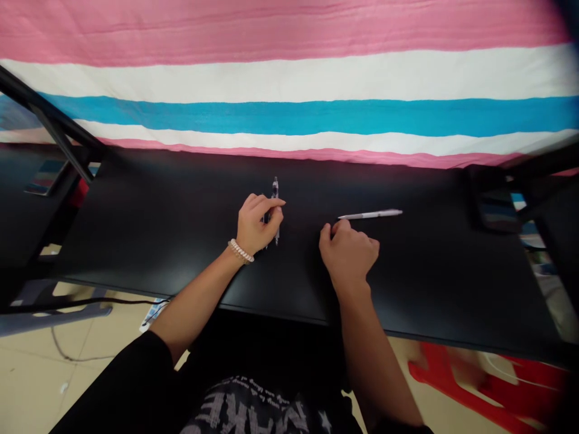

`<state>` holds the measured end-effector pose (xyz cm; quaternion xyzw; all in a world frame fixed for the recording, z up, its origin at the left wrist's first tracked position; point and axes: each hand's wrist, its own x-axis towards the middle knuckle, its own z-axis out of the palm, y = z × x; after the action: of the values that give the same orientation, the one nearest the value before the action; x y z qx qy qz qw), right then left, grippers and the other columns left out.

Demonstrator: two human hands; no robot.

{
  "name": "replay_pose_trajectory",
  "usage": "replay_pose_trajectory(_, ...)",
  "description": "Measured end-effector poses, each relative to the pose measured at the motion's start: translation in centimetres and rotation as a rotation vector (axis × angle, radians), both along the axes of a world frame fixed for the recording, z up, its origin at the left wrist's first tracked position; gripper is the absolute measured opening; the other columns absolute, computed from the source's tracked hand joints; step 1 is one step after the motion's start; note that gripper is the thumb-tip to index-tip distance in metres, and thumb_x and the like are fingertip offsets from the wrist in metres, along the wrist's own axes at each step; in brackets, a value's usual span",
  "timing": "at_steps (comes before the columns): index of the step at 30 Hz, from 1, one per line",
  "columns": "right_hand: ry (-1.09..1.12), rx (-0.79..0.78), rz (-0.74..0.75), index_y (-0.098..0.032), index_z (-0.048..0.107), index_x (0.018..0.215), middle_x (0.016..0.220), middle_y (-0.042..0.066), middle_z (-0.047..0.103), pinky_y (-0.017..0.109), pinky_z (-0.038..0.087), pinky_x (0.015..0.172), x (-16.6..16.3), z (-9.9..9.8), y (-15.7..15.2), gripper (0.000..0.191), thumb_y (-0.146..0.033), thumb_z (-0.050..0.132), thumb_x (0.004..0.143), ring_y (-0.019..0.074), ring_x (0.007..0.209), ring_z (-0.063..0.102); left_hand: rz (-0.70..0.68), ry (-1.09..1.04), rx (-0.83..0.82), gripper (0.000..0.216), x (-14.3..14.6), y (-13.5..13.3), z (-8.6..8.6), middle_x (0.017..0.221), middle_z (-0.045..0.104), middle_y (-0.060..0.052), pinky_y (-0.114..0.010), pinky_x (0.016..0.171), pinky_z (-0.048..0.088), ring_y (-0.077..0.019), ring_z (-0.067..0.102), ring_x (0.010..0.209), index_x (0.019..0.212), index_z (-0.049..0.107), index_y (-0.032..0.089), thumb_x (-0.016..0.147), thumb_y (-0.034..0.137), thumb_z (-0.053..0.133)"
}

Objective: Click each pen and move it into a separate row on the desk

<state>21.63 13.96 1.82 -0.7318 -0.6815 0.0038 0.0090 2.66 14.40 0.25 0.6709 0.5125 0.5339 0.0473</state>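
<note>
A clear pen (275,187) with dark parts lies lengthwise on the black table. My left hand (256,223), a coiled white band at its wrist, is closed on this pen, with thumb and forefinger over its middle. Close beside it, partly hidden under the palm, there seems to be a second dark, slim pen. My right hand (350,252) rests on the table with its fingers curled in, and nothing shows in it. Just beyond its knuckles lies a white pen (377,214), pointing left to right.
The black table (172,211) ends at a pink, white and blue striped cloth (289,117). Black metal frame bars (58,141) stand at both sides. A red plastic stool (456,386) is below right; a dark cable (113,300) runs by the left front edge.
</note>
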Motion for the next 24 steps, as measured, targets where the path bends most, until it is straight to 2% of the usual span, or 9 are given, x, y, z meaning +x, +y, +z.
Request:
replay_pose_trajectory(7, 0.060, 0.117, 0.079, -0.015, 0.065, 0.083, 0.060, 0.008, 0.064, 0.038, 0.035, 0.081, 0.9, -1.9, 0.9, 0.033, -0.036, 0.041, 0.094, 0.0221, 0.061, 0.058, -0.009, 0.005, 0.009, 0.015, 0.1, 0.0, -0.1, 0.068, 0.064, 0.000, -0.030, 0.066, 0.042, -0.0143, 0.050, 0.064, 0.087, 0.070, 0.019, 0.086, 0.012, 0.057)
replay_pose_trajectory(15, 0.182, 0.195, 0.239, -0.018, 0.062, 0.074, 0.061, 0.006, 0.061, 0.037, 0.040, 0.088, 0.9, -2.4, 1.3, 0.028, -0.031, 0.045, 0.092, 0.0203, 0.063, 0.055, -0.025, 0.019, -0.008, 0.015, 0.1, -0.1, -0.1, 0.068, 0.063, 0.000, -0.030, 0.067, 0.042, -0.0145, 0.049, 0.064, 0.087, 0.070, 0.019, 0.087, 0.013, 0.056)
replay_pose_trajectory(20, 0.259, 0.206, 0.185, -0.019, 0.059, 0.070, 0.056, 0.003, 0.056, 0.038, 0.042, 0.085, 0.7, -2.4, 1.1, 0.027, -0.033, 0.047, 0.091, 0.0187, 0.058, 0.051, -0.012, 0.019, -0.017, 0.015, 0.2, -0.1, -0.1, 0.068, 0.064, 0.000, -0.030, 0.067, 0.043, -0.0142, 0.051, 0.064, 0.088, 0.071, 0.020, 0.087, 0.013, 0.057)
replay_pose_trajectory(24, 0.394, 0.257, 0.016, -0.021, 0.055, 0.064, 0.054, 0.001, 0.053, 0.036, 0.042, 0.076, 2.0, -2.0, 1.7, 0.034, -0.040, 0.047, 0.091, 0.0162, 0.053, 0.047, -0.016, 0.008, -0.014, 0.015, 0.1, -0.1, 0.0, 0.070, 0.066, -0.001, -0.030, 0.067, 0.044, -0.0143, 0.050, 0.064, 0.088, 0.070, 0.019, 0.087, 0.013, 0.056)
